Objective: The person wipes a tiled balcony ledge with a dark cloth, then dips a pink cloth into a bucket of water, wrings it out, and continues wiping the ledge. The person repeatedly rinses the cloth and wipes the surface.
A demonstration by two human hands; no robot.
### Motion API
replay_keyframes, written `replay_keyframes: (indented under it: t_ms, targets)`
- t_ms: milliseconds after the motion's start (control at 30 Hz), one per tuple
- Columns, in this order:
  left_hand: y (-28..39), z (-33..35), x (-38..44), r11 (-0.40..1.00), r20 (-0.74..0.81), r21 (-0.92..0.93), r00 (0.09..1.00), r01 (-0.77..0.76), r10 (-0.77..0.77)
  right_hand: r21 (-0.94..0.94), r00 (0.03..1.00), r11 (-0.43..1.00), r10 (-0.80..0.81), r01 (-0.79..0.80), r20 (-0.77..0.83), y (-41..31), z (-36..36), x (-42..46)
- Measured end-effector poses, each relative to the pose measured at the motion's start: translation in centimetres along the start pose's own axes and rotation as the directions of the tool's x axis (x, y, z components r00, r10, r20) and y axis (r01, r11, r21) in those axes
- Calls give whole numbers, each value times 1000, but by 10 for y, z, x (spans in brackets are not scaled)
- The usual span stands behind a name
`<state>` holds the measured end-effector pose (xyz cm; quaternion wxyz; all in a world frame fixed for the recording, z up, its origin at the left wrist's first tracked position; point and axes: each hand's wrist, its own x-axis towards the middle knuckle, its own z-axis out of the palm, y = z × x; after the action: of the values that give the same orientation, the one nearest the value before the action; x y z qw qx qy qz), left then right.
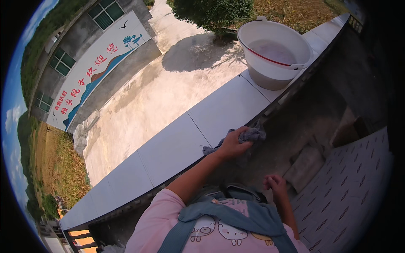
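Observation:
My left hand [233, 144] grips a damp-looking grey cloth [253, 134] at the near edge of a white-tiled ledge [171, 158]. Part of the cloth lies flat on the tile, and the rest bunches up over the edge. Lower down, beside my waist, my right hand [276, 183] hangs with its fingers curled; I see nothing in it. A white plastic bucket [269, 71] stands on the ledge, farther along to the right. Cloudy water [272, 52] shows inside it, and its handle rests down against the rim.
Past the ledge lies a sunlit concrete yard [142, 120], with a leafy tree [212, 12] and a building wall with a painted sign [101, 72] bearing writing. On my side, a patterned tiled surface [345, 189] and a greyish block-like object [305, 167] sit at the lower right.

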<state>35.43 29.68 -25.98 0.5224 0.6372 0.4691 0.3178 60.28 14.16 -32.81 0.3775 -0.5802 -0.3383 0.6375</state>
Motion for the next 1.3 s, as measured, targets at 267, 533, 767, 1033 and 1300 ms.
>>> replay_keyframes:
  t_ms: [267, 533, 767, 1033, 1300]
  targets:
    - [-4, 104, -1, 987, 461, -159, 884, -9, 82, 182, 972, 957, -210, 227, -105, -2, -38, 0]
    - [44, 127, 52, 972, 759, 18, 636, -235, 140, 808, 998, 589, 41, 16, -50, -18, -55, 33]
    - [53, 92, 142, 931, 571, 30, 771, -363, 282, 786, 928, 566, 95, 248, -361, -46, -111, 86]
    - [65, 27, 184, 948, 364, -41, 889, 315, -279, 661, 821, 666, 126, 346, -556, -103, -178, 138]
    - [45, 25, 172, 956, 43, 168, 966, 243, -253, 445, 856, 818, -107, 365, -505, -275, -273, 271]
